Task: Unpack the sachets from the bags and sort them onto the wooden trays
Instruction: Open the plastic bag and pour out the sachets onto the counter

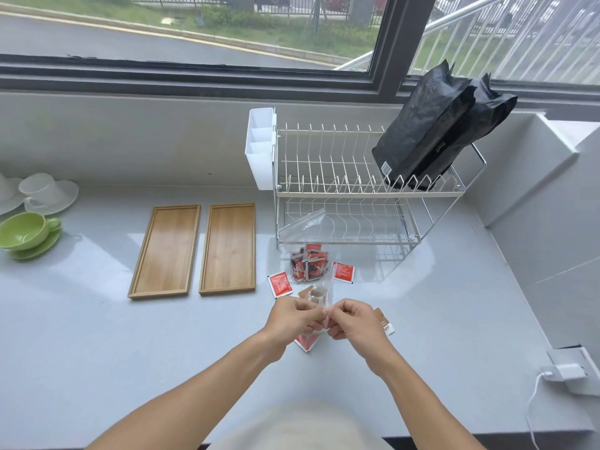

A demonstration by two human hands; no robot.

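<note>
My left hand point(293, 319) and my right hand point(352, 321) each pinch one side of the mouth of a small clear zip bag point(321, 295) holding brown sachets, just above the counter. Behind it stands a second clear bag point(306, 254) with red and black sachets inside. Loose red sachets lie at the left point(280, 284), at the right point(343, 271) and under my hands point(305, 343). A brown sachet point(384, 323) shows beside my right hand. Two bare wooden trays, the left tray point(165, 251) and the right tray point(228, 248), lie side by side to the left.
A two-tier wire dish rack point(357, 177) stands behind the bags, with a white caddy point(259, 147) on its side and black pouches point(435, 131) on top. A green cup point(24, 230) and white cups point(42, 190) sit far left. A charger point(566, 371) lies at the right edge.
</note>
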